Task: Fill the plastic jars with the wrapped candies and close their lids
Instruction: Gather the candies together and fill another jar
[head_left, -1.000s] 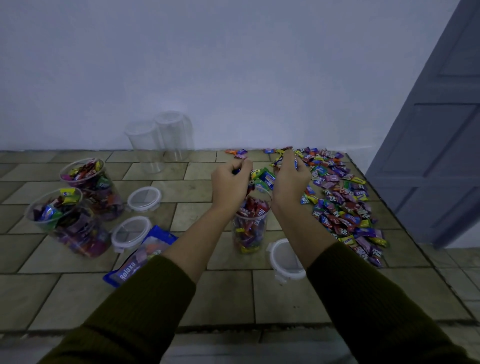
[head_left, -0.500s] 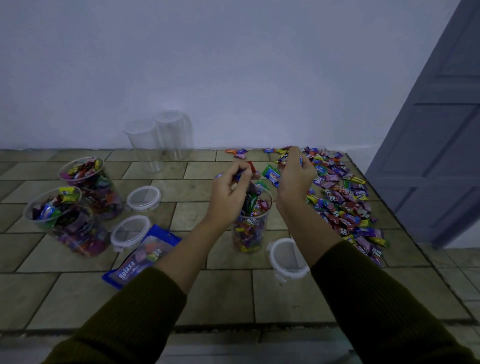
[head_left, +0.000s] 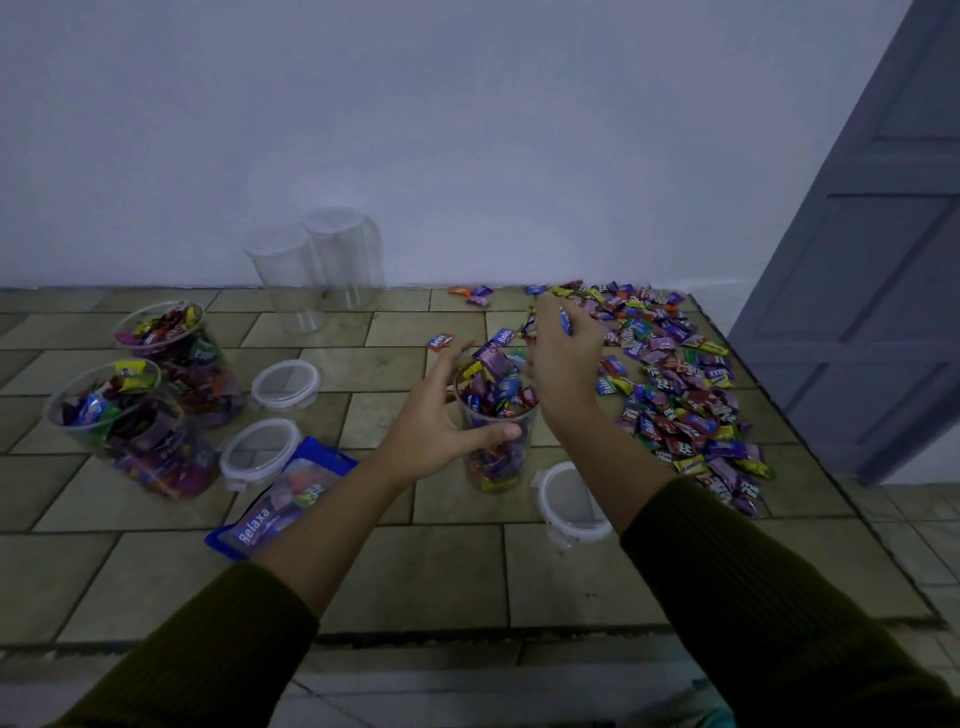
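Two changes show against half a second ago. The left hand (head_left: 441, 421), which was pinching candies above the jar (head_left: 496, 457), has dropped beside it and now lies spread. Its thumb rests across the jar's near wall, and its fingers reach straight past the left of the rim, holding nothing. The right hand (head_left: 566, 364) has shifted slightly toward the far right of the rim, its fingers curled round a blue-wrapped candy (head_left: 565, 321) that pokes out at the fingertips.

Between the hands the jar stands upright and lidless, heaped to the rim, with a purple candy (head_left: 493, 361) tilted on top. Whether that candy is falling or resting is unclear. Only the back of the right hand shows, so I cannot tell if the palm holds more.

The pile of loose candies (head_left: 675, 400) spreads to the right of the right hand. A lid (head_left: 571, 504) lies partly covered under the right forearm, and the left forearm hides part of a blue Relaxa bag (head_left: 275, 509). Beyond the left hand, two empty jars (head_left: 291, 280) show only faintly against the wall.
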